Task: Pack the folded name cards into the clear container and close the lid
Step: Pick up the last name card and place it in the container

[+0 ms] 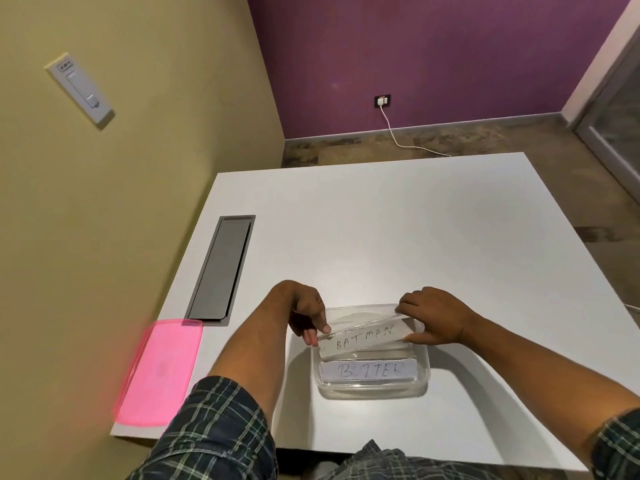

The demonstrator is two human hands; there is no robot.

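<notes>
A small office or meeting room: a white table [398, 220] with a grey cable hatch [221, 268] set near its left edge, a wall control panel [80, 90], a purple wall (with a socket [382, 101]).

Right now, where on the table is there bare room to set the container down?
Bare: the table's far half beyond the hands, and the right side beside the container. Crowded: the left edge, taken by the pink lid and grey hatch; both forearms cross the near edge.

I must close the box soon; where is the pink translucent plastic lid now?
In the head view, the pink translucent plastic lid lies flat at the white table's near-left corner, left of the left forearm.
</notes>
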